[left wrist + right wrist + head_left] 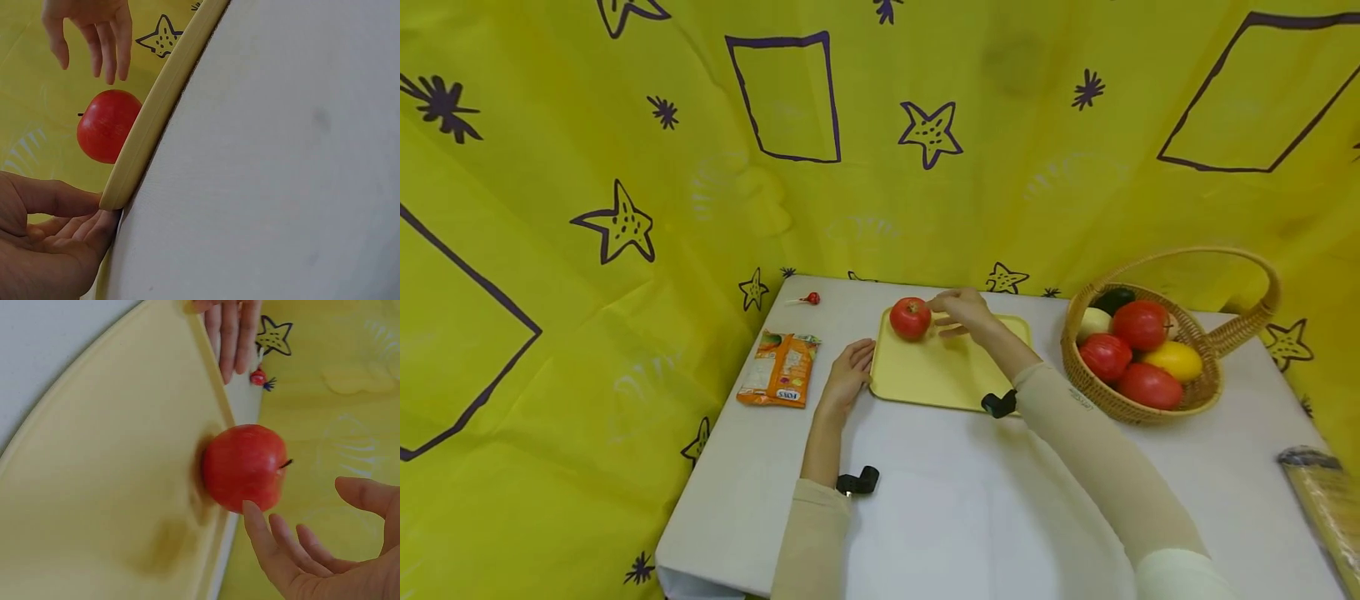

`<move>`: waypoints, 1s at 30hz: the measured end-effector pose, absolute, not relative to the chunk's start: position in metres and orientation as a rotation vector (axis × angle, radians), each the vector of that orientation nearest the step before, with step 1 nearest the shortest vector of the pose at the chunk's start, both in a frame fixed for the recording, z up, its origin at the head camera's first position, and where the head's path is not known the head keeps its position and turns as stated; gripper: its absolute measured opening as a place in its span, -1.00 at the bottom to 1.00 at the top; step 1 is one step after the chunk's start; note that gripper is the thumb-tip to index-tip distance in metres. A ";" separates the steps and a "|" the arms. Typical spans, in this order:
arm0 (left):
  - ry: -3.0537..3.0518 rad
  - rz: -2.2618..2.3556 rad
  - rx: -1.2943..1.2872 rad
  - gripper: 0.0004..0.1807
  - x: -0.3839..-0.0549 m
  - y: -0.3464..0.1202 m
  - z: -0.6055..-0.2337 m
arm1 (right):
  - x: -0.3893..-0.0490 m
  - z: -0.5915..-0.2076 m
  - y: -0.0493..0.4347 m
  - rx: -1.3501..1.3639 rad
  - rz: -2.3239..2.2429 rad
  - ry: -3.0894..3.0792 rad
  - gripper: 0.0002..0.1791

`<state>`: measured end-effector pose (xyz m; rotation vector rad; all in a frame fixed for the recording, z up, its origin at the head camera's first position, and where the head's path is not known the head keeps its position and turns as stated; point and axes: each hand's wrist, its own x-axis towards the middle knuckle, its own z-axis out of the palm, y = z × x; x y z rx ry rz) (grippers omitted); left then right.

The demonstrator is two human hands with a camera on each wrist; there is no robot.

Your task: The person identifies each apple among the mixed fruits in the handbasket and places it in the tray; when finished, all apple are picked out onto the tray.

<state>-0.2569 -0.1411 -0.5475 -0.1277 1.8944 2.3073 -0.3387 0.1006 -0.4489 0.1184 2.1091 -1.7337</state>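
Observation:
A red apple [910, 319] with a dark stem stands on a yellow tray [955, 379], near its far left corner. My right hand [962, 310] is over the tray just right of the apple. Its fingers are spread and hold nothing; in the right wrist view the index fingertip [250, 509] is right at the apple's side. My left hand [848, 372] is at the tray's left edge. In the left wrist view its thumb [65, 199] presses on the tray rim [150, 125] while the other fingers are under it, pinching the edge.
An orange snack packet [781, 369] and a red lollipop [810, 298] lie left of the tray. To the right stands a wicker basket [1213, 387] of several fruits. A clear package [1322, 508] lies at the table's right edge. A yellow patterned curtain [880, 200] hangs behind the table.

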 end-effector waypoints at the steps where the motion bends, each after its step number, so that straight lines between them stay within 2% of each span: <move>1: 1.894 2.307 -0.131 -0.11 -0.257 -0.141 -0.547 | -0.336 -0.445 0.103 0.102 -1.741 2.103 -0.38; 11: 1.892 2.299 -0.137 -0.11 -0.256 -0.142 -0.550 | -0.306 -0.405 0.138 0.011 -1.758 2.143 -0.49; 21: 1.888 2.307 -0.167 -0.12 -0.257 -0.143 -0.544 | -0.282 -0.375 0.182 -0.028 -1.798 2.199 -0.43; 30: 1.882 2.288 -0.158 -0.11 -0.257 -0.142 -0.547 | -0.256 -0.365 0.232 -0.013 -1.763 2.284 -0.37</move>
